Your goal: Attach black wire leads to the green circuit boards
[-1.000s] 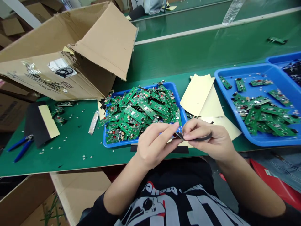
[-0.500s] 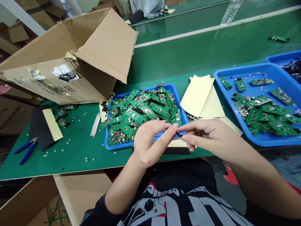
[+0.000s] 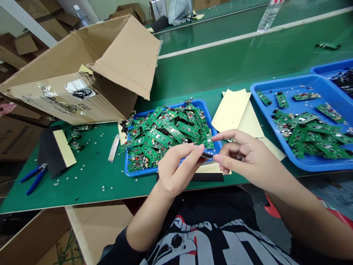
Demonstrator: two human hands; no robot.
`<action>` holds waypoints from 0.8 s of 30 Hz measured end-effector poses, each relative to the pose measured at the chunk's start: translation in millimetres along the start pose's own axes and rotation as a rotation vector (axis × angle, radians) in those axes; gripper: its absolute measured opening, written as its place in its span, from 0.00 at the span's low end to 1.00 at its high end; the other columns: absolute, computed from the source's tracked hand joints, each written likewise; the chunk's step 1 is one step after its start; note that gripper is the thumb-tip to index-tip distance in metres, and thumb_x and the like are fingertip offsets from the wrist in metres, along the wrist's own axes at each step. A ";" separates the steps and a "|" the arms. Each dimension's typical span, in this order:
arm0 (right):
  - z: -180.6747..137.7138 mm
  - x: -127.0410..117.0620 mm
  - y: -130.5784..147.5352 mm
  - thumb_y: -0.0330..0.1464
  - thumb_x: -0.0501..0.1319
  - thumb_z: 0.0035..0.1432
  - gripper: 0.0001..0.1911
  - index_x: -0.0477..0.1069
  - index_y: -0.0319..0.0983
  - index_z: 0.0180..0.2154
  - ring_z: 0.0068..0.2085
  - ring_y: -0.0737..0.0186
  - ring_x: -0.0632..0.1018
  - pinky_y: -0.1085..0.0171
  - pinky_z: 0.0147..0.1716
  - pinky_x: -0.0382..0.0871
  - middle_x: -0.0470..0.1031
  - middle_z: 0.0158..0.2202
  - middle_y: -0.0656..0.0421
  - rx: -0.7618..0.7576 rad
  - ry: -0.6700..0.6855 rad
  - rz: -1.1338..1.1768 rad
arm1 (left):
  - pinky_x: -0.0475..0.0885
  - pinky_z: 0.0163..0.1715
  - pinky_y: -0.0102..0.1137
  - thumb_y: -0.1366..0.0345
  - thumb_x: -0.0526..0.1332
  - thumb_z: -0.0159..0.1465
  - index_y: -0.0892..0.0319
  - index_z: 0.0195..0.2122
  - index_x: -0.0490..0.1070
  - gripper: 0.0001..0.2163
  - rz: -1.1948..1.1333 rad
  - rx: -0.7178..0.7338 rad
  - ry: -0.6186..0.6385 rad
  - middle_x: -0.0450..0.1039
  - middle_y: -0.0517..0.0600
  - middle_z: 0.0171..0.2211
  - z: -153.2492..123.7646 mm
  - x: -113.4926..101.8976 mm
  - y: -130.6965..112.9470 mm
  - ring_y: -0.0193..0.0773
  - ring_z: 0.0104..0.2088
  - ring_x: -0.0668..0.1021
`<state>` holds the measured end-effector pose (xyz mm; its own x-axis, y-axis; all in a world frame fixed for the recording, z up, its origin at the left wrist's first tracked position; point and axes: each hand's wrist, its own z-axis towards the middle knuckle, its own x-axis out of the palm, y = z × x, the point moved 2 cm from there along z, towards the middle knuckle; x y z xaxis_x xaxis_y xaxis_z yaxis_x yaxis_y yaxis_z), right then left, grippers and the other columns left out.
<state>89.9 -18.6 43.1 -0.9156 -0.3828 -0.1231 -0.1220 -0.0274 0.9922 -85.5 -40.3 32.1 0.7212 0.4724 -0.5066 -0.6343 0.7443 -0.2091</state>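
My left hand pinches a thin piece with a black end and a pale edge, apparently a circuit board, most of it hidden by the fingers. My right hand is at the black end, its thumb tip against it. Its index finger is raised away from the piece, and the other fingers are loosely curled. Just beyond both hands is a blue tray heaped with green circuit boards. A black strip and pale yellow paper lie below the hands at the table edge.
To the right, a second blue tray holds boards, some with black pads. Yellow sheets lie between the trays. On the left are blue-handled cutters, a black sheet and an open cardboard box. A bottle stands farther back.
My right index finger has lifted off the piece and opened away from the thumb. More of the black end shows now. My left hand keeps its pinch.
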 end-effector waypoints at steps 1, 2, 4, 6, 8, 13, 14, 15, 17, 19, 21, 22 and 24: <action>0.0 0.7 -0.3 0.30 0.62 0.56 0.06 0.70 0.38 0.38 0.20 0.69 0.75 0.72 0.20 0.70 0.72 0.19 0.65 0.007 0.024 0.024 | 0.79 0.37 0.30 0.75 0.66 0.58 0.62 0.48 0.71 0.17 -0.004 -0.006 0.000 0.76 0.53 0.38 0.0 -0.4 -0.1 0.38 0.39 0.79; 0.1 1.4 -0.4 0.30 0.62 0.56 0.03 0.70 0.38 0.34 0.20 0.70 0.74 0.73 0.20 0.70 0.72 0.19 0.64 0.016 0.051 0.047 | 0.79 0.37 0.30 0.75 0.66 0.58 0.62 0.48 0.71 0.17 -0.006 -0.014 -0.003 0.76 0.53 0.38 0.1 -0.8 -0.2 0.38 0.39 0.79; 0.6 2.4 -0.2 0.31 0.62 0.56 0.04 0.69 0.38 0.29 0.19 0.70 0.74 0.73 0.18 0.68 0.72 0.18 0.64 0.036 0.090 0.089 | 0.79 0.37 0.30 0.75 0.67 0.57 0.61 0.48 0.71 0.17 -0.008 -0.026 -0.010 0.76 0.53 0.38 0.2 -1.3 -0.5 0.38 0.39 0.79; 1.6 2.6 0.1 0.31 0.62 0.55 0.05 0.70 0.38 0.28 0.18 0.71 0.73 0.73 0.17 0.68 0.71 0.17 0.64 0.058 0.110 0.122 | 0.79 0.38 0.30 0.75 0.67 0.57 0.62 0.49 0.71 0.18 -0.024 -0.041 -0.009 0.75 0.53 0.39 0.1 -0.9 -0.7 0.38 0.40 0.79; 3.2 2.3 0.1 0.31 0.63 0.53 0.05 0.69 0.38 0.27 0.18 0.71 0.72 0.74 0.17 0.67 0.70 0.17 0.64 0.082 0.131 0.129 | 0.79 0.38 0.30 0.75 0.67 0.57 0.62 0.49 0.71 0.19 -0.058 -0.048 -0.001 0.75 0.53 0.39 -0.3 0.1 -0.8 0.38 0.40 0.79; 8.4 1.0 -0.4 0.30 0.63 0.52 0.06 0.69 0.38 0.25 0.17 0.72 0.71 0.74 0.15 0.66 0.69 0.15 0.65 0.111 0.190 0.157 | 0.79 0.37 0.28 0.73 0.67 0.58 0.59 0.53 0.68 0.21 -0.125 -0.039 0.025 0.76 0.52 0.40 0.2 1.6 0.4 0.37 0.39 0.79; 8.9 0.9 -0.2 0.30 0.63 0.51 0.05 0.69 0.38 0.25 0.17 0.72 0.71 0.74 0.15 0.66 0.68 0.15 0.65 0.108 0.191 0.152 | 0.79 0.37 0.28 0.72 0.66 0.58 0.59 0.53 0.68 0.21 -0.136 -0.039 0.035 0.76 0.52 0.40 0.6 1.6 1.1 0.37 0.40 0.79; 9.2 0.9 0.2 0.29 0.63 0.51 0.05 0.69 0.38 0.25 0.17 0.71 0.71 0.74 0.15 0.66 0.68 0.16 0.65 0.102 0.181 0.138 | 0.79 0.36 0.28 0.72 0.66 0.59 0.58 0.54 0.68 0.21 -0.152 -0.039 0.046 0.76 0.52 0.40 1.0 1.5 1.7 0.37 0.40 0.79; 9.0 1.2 1.1 0.29 0.63 0.52 0.04 0.69 0.38 0.26 0.19 0.71 0.72 0.73 0.16 0.66 0.69 0.18 0.64 0.076 0.141 0.098 | 0.78 0.36 0.28 0.71 0.66 0.60 0.58 0.54 0.68 0.21 -0.197 -0.046 0.057 0.76 0.52 0.40 1.3 1.5 2.6 0.37 0.39 0.79; 8.0 2.2 2.1 0.29 0.62 0.53 0.02 0.69 0.38 0.30 0.20 0.71 0.73 0.73 0.18 0.66 0.71 0.20 0.64 0.035 0.104 0.065 | 0.78 0.36 0.28 0.69 0.65 0.60 0.57 0.54 0.69 0.19 -0.254 -0.086 0.055 0.76 0.52 0.39 0.3 2.7 2.3 0.36 0.38 0.79; 6.8 4.1 2.4 0.29 0.63 0.54 0.07 0.67 0.39 0.36 0.21 0.70 0.74 0.72 0.19 0.67 0.71 0.20 0.65 -0.003 0.077 0.050 | 0.78 0.37 0.28 0.67 0.65 0.61 0.55 0.55 0.67 0.20 -0.354 -0.199 0.035 0.76 0.51 0.38 -2.4 5.8 0.9 0.35 0.38 0.79; 6.3 5.4 2.5 0.30 0.63 0.54 0.10 0.66 0.39 0.39 0.22 0.69 0.74 0.72 0.20 0.67 0.72 0.21 0.66 -0.024 0.072 0.043 | 0.78 0.37 0.28 0.66 0.65 0.61 0.54 0.57 0.65 0.22 -0.427 -0.289 0.014 0.76 0.51 0.38 -4.3 8.0 0.0 0.35 0.38 0.79; 5.8 7.8 3.3 0.30 0.63 0.56 0.10 0.65 0.40 0.40 0.24 0.69 0.76 0.71 0.22 0.69 0.73 0.23 0.65 -0.093 0.046 -0.004 | 0.78 0.36 0.27 0.64 0.66 0.60 0.53 0.58 0.63 0.25 -0.603 -0.459 -0.039 0.76 0.50 0.37 -8.1 13.3 -2.3 0.36 0.39 0.80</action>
<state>80.1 -16.3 45.3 -0.8962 -0.4248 -0.1283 -0.0876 -0.1141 0.9896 -76.7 -39.5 19.1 0.9838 0.0681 -0.1661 -0.1727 0.6115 -0.7721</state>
